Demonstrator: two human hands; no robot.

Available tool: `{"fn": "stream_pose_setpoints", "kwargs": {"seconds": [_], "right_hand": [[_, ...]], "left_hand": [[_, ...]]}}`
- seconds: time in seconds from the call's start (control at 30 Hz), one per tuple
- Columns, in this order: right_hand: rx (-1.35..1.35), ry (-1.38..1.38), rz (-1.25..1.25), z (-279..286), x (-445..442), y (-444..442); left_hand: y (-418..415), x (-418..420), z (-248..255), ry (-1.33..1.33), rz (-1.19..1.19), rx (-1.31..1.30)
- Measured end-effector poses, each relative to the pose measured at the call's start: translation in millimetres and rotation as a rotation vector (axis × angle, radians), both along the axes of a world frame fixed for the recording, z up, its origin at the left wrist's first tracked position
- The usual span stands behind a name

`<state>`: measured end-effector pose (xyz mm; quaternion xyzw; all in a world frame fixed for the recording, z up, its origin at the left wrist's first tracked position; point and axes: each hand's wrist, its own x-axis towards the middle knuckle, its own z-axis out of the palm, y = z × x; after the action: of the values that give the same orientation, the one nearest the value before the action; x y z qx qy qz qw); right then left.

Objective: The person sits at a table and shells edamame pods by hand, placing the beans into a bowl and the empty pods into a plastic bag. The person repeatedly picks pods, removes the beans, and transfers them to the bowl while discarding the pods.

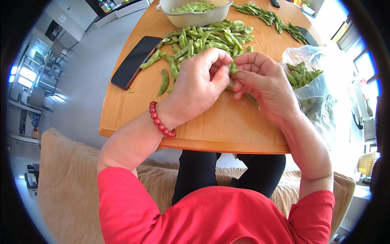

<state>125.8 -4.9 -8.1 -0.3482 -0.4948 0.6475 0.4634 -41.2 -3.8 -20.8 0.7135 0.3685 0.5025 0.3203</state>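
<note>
Above the near part of the wooden table (225, 128), my two hands meet fingertip to fingertip. My right hand (268, 82) pinches a small piece of green bean (234, 70) between thumb and fingers; whether it is a pod or a loose seed is unclear. My left hand (198, 82), with a red bead bracelet (157, 121) at the wrist, has curled fingers touching or nearly touching that piece. Its own grip is hidden. A pile of flat green bean pods (210, 36) spreads just beyond both hands. Behind it, a pale basin (195, 19) holds shelled green beans (195, 6).
A smartphone (136, 62) lies left of the pile. To the right stands a clear plastic bag (317, 91) with more pods (303, 74) inside. Flattened dark green pods (262, 15) lie at the far right, by a dark flat object (307, 36). The table's front edge (225, 148) is close to my body.
</note>
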Motion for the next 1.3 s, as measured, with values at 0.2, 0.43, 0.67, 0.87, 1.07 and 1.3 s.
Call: {"fn": "stream_pose_setpoints", "kwargs": {"seconds": [0.2,0.43,0.67,0.87,1.07,1.3], "right_hand": [[0.119,-0.079,-0.001,-0.9,-1.0,-2.5],[0.162,-0.115,-0.015,-0.6,-2.0,-3.5],[0.146,-0.105,-0.012,0.4,-3.0,-4.7],[0.145,-0.107,-0.008,0.4,-2.6,-4.3],[0.189,-0.108,-0.012,-2.4,-1.7,-2.5],[0.237,-0.153,-0.015,-2.1,-2.6,-4.3]], "left_hand": [[-2.9,-0.2,3.9,0.063,-0.037,-0.060],[-4.6,-0.9,6.7,0.022,-0.045,-0.133],[-5.2,-1.1,6.9,0.007,-0.050,-0.158],[-4.0,-2.0,5.4,0.046,-0.028,-0.115],[-3.4,-3.8,8.2,0.050,-0.052,-0.206],[-5.6,-6.0,11.3,0.069,-0.101,-0.223]]}}
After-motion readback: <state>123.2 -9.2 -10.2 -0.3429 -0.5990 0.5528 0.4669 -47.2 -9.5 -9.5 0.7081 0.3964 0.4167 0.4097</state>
